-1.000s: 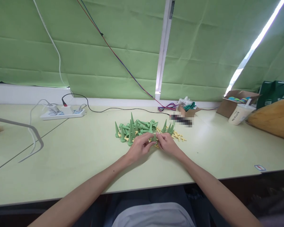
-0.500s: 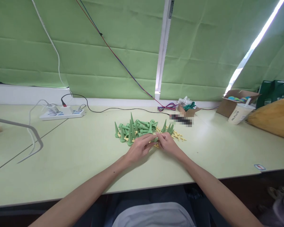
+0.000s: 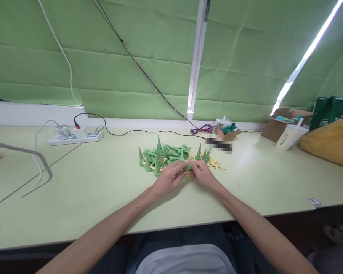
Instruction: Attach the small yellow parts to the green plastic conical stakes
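Note:
A green plastic cone-shaped spike (image 3: 187,167) lies between my two hands above the table's middle. My left hand (image 3: 170,177) is closed round it with thumb and fingers, and its tapered end points right. Against that end, my right hand (image 3: 201,172) has its fingers pinched together; whether they also grip some small part is hidden. Just beyond the hands is a pile of similar green spikes (image 3: 174,152), several lying on their sides. More stand upright on the left, like one spike (image 3: 157,165), and another group (image 3: 204,155) stands at the right. Small yellow branched pieces (image 3: 215,163) are scattered beside them.
A white power strip (image 3: 76,137) with plugs sits at the back left. Behind the pile are a black cable (image 3: 143,131) and a small open box (image 3: 228,133). A drink cup (image 3: 290,136), a cardboard box (image 3: 277,125) and a yellow-brown cushion-like item (image 3: 328,140) are at right.
The green spike in my hands has turned, so more of its tapered end shows between the fingers. My hands have barely shifted; the pile is unchanged.

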Motion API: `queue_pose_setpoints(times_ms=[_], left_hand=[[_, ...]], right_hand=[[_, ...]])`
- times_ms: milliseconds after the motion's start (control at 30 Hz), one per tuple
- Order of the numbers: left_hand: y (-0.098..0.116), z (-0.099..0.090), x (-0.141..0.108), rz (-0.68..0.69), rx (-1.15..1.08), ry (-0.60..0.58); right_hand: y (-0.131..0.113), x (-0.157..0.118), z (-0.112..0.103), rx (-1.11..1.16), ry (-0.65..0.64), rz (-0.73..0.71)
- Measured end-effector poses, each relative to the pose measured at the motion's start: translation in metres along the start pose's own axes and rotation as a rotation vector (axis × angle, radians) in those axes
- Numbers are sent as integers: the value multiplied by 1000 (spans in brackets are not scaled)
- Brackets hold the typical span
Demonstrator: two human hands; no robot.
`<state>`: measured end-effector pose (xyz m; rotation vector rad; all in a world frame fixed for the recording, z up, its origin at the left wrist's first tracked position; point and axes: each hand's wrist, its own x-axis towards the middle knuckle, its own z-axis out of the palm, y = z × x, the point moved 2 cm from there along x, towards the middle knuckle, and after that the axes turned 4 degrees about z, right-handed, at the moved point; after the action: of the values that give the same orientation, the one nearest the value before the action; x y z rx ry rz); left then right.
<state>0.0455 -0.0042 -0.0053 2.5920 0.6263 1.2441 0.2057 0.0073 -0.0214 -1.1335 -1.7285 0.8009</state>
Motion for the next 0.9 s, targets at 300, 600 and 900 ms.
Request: queue_pose_setpoints(times_ms=[300, 600, 900], left_hand=[[2, 0, 3, -132, -84, 1], [1, -2, 3, -204, -148, -12], [-1, -1, 4, -311, -225, -7]], right_hand=[[-1, -1, -1, 18, -25, -28], [2, -3, 1, 43, -57, -5], [5, -4, 4, 30, -24, -23]])
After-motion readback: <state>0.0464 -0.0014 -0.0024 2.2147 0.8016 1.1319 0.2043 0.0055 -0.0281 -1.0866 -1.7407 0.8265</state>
